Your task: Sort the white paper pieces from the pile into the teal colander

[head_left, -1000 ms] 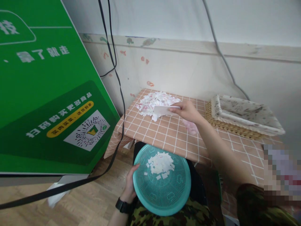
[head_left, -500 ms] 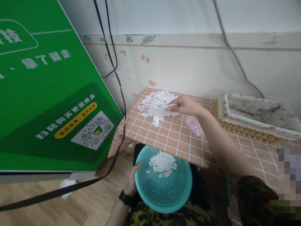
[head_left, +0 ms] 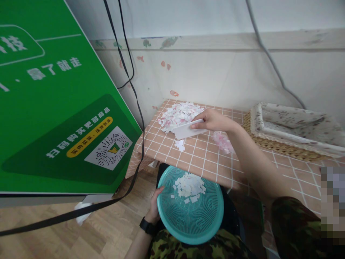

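Note:
My right hand (head_left: pixel 209 121) pinches a flat white card-like scraper (head_left: pixel 188 130) by its right end. The scraper stands on edge at the near side of a heap of white and pinkish paper scraps (head_left: pixel 182 111) on the checked tablecloth (head_left: pixel 194 153). A few loose scraps (head_left: pixel 179 145) lie just in front of it. Below the table edge, my left hand (head_left: pixel 155 202) grips the left rim of a teal plastic colander (head_left: pixel 190 225). Inside the colander sits a smaller pile of white paper bits (head_left: pixel 191 185). Most fingers of my left hand are hidden beneath the rim.
A pink-and-clear plastic bundle (head_left: pixel 222 141) lies by my right forearm. The cloth-lined wicker basket (head_left: pixel 291 151) stands at the table's right. On the left rises a green printed panel (head_left: pixel 54 108), with a black strap (head_left: pixel 134 172) hanging across its front.
The scraper has moved slightly towards me, off the heap's near edge, and shows more of its face. The colander appears shifted a little to the right.

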`<act>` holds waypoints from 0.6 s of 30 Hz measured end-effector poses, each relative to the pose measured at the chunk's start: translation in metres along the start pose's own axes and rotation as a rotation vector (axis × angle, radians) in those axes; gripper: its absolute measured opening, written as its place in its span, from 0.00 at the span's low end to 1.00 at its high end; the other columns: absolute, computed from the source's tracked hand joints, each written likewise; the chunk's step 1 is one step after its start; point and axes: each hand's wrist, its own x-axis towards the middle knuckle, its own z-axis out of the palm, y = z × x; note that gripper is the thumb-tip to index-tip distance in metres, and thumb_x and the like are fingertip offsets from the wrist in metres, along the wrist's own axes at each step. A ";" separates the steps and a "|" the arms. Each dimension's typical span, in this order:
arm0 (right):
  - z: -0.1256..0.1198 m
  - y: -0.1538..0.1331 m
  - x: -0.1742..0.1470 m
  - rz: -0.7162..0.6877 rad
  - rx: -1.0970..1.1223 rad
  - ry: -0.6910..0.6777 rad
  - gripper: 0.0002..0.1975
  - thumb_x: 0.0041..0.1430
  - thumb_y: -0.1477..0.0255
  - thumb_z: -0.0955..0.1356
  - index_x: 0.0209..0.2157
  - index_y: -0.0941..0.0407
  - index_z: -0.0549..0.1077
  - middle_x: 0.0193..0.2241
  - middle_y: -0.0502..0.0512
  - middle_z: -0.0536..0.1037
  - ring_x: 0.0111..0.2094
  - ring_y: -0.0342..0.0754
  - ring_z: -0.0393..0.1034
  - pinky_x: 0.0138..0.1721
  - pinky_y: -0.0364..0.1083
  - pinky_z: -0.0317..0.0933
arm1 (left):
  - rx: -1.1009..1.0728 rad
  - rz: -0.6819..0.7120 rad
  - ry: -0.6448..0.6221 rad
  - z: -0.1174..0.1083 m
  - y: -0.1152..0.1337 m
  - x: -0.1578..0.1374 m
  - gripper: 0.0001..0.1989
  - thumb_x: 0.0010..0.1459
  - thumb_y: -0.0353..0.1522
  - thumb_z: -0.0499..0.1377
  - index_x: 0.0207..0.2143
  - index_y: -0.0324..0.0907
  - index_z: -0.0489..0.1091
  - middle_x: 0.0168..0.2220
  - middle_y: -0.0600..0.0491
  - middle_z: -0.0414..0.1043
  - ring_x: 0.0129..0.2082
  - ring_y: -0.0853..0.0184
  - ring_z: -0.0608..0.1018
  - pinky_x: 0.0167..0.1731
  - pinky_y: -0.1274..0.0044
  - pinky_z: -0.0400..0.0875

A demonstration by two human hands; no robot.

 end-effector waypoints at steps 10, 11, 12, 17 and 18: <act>-0.007 -0.006 -0.005 0.004 0.009 0.012 0.16 0.53 0.61 0.66 0.31 0.59 0.77 0.22 0.49 0.73 0.24 0.41 0.62 0.25 0.41 0.52 | 0.022 0.035 -0.023 0.014 -0.005 -0.002 0.11 0.45 0.36 0.62 0.25 0.35 0.76 0.23 0.48 0.77 0.21 0.64 0.75 0.28 0.73 0.68; -0.008 -0.008 -0.006 0.004 0.012 0.003 0.16 0.53 0.61 0.66 0.31 0.59 0.77 0.22 0.49 0.73 0.24 0.41 0.63 0.25 0.41 0.53 | 0.018 0.023 -0.023 0.015 -0.006 -0.002 0.11 0.45 0.36 0.62 0.25 0.35 0.76 0.23 0.48 0.77 0.21 0.64 0.75 0.28 0.73 0.68; -0.008 -0.009 -0.007 0.003 0.014 -0.009 0.15 0.53 0.61 0.66 0.31 0.58 0.78 0.23 0.49 0.74 0.25 0.41 0.64 0.25 0.41 0.53 | 0.012 0.013 -0.023 0.015 -0.006 -0.001 0.11 0.45 0.36 0.62 0.25 0.35 0.76 0.23 0.48 0.77 0.21 0.63 0.75 0.28 0.72 0.68; -0.004 -0.011 -0.006 0.015 0.002 -0.046 0.14 0.52 0.63 0.67 0.33 0.57 0.78 0.23 0.50 0.76 0.26 0.42 0.65 0.27 0.41 0.55 | -0.017 -0.001 -0.036 0.016 -0.007 0.000 0.10 0.44 0.35 0.62 0.24 0.36 0.76 0.23 0.49 0.77 0.22 0.63 0.75 0.30 0.71 0.69; -0.004 -0.011 -0.007 0.020 -0.002 -0.055 0.14 0.52 0.63 0.67 0.33 0.57 0.78 0.23 0.50 0.76 0.25 0.42 0.65 0.27 0.41 0.55 | -0.023 -0.006 -0.047 0.016 -0.008 0.001 0.10 0.45 0.35 0.62 0.24 0.36 0.76 0.22 0.49 0.77 0.21 0.64 0.75 0.30 0.72 0.69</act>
